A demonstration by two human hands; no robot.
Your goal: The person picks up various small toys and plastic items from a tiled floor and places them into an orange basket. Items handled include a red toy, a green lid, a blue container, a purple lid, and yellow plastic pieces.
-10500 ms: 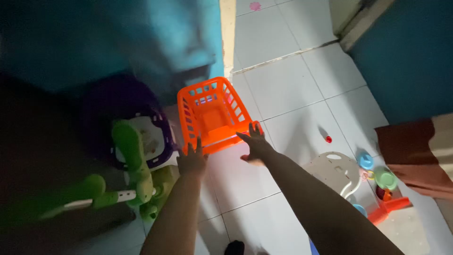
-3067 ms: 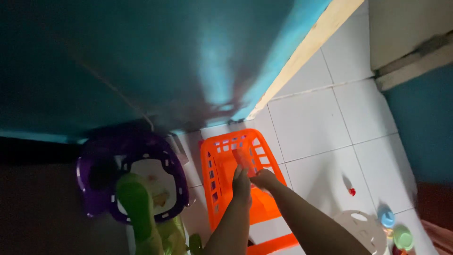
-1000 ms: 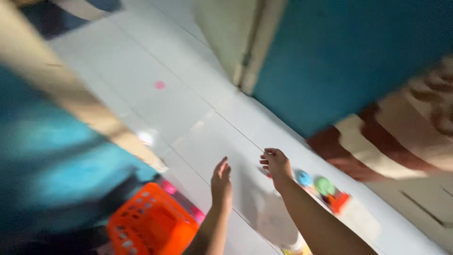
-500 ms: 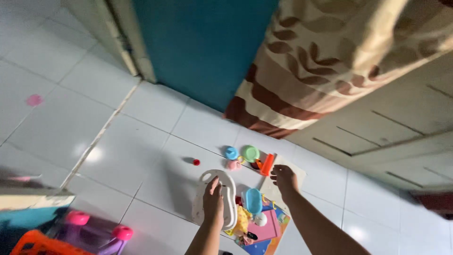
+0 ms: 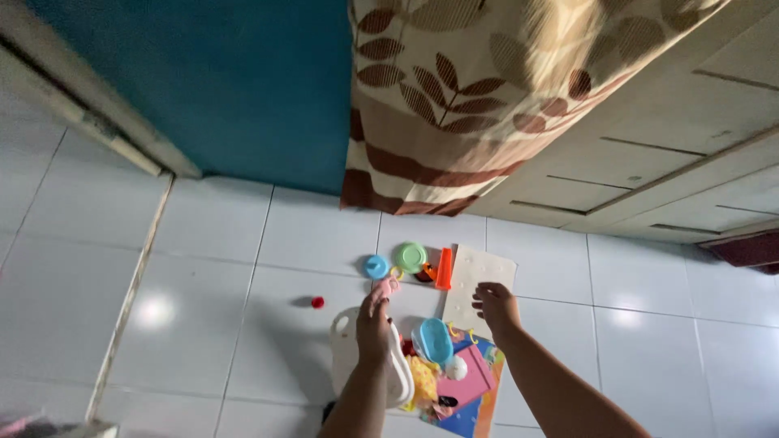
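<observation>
Both hands have pushed further up over the toy pile. Left hand (image 5: pixel 373 328), fingers loosely spread and empty, lies on the white tray (image 5: pixel 342 357), low centre; right hand (image 5: pixel 495 304), open, hovers at the cream pegboard (image 5: pixel 479 280), just right of the orange stick (image 5: pixel 444 268).

The floor (image 5: pixel 203 268) is laid with glossy white tiles, on which soft patches of light are reflected. A teal wall (image 5: pixel 219 89) is seen at the back, bordered on the left by a pale door frame (image 5: pixel 89 130). A cream curtain (image 5: pixel 471 97) printed with brown leaves and brown bands hangs down to the floor. Pale panelled cabinet fronts (image 5: pixel 682 154) are seen at the right.
</observation>
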